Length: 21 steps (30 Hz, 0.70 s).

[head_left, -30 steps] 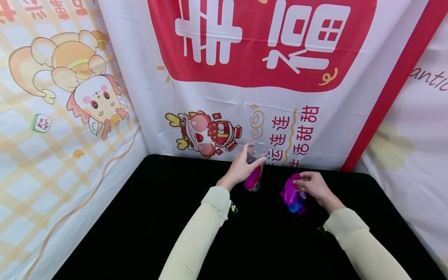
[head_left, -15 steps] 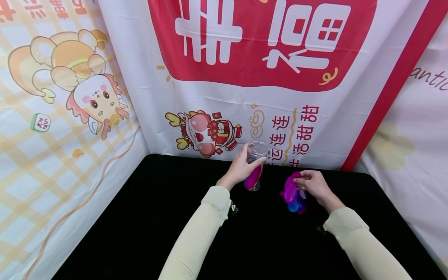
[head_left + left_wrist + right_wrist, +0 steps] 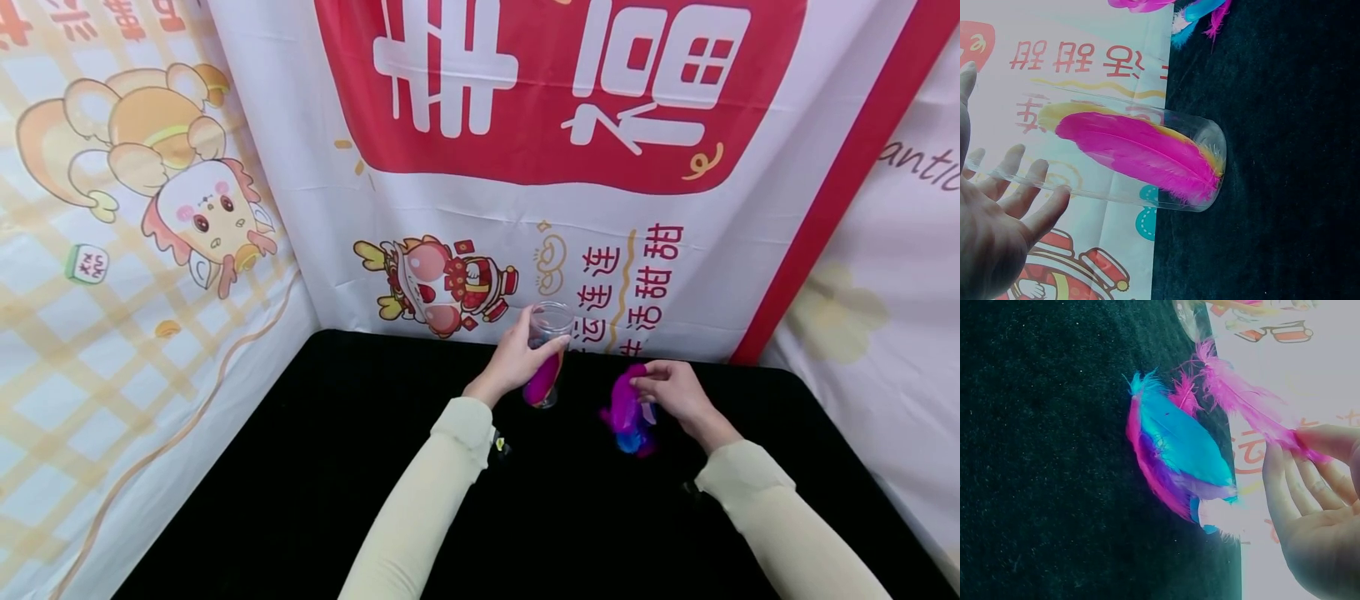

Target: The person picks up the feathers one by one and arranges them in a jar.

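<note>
My left hand (image 3: 516, 357) grips a tall clear cylinder jar (image 3: 1219, 147) near its open top, fingers and thumb on either side. Inside the jar, a magenta feather (image 3: 1135, 150) and a yellow feather (image 3: 1050, 115) lean against the wall. To the right, my right hand (image 3: 677, 398) pinches another magenta feather (image 3: 1244, 403) by its tip between thumb and fingers, its fluffy end hanging down. Close under it lies a small heap of feathers (image 3: 1188, 437) in blue, purple, pink and white, on the black tabletop.
The black table (image 3: 315, 483) meets a white fabric backdrop (image 3: 322, 208) with red printing just behind the jar. A printed cloth (image 3: 112, 333) borders the left side and another cloth (image 3: 885, 400) the right.
The right hand has risen slightly with the pinched magenta feather, up from the heap. The left hand and the jar have stayed in place.
</note>
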Tool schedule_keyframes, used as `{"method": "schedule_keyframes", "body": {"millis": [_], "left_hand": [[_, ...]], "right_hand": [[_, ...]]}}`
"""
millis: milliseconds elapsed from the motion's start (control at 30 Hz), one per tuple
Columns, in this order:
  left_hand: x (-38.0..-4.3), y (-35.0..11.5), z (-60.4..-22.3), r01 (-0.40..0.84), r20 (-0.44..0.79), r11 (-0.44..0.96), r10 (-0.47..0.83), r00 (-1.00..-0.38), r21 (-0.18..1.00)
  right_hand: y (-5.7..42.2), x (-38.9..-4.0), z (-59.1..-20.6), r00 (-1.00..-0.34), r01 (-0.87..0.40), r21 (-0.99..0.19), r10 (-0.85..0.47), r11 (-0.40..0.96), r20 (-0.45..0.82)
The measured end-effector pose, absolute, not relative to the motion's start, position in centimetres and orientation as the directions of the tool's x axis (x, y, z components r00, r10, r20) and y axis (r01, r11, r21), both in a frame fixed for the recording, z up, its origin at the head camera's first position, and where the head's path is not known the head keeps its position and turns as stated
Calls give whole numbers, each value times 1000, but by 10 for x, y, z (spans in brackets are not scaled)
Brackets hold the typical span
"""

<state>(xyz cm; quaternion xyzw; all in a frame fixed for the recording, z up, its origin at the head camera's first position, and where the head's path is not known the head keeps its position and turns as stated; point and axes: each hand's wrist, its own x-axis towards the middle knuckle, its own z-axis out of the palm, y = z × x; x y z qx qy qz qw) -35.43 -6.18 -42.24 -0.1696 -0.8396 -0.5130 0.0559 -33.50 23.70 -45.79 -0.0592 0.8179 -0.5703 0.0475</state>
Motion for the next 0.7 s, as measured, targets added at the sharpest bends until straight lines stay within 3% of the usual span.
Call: {"method": "schedule_keyframes", "body": {"millis": [700], "left_hand": [[-354,-64,-423,342,265,407,235,-935,847]], "right_hand": [[234,-334,-454,-991,-37,-920,-129,391,-15]]}}
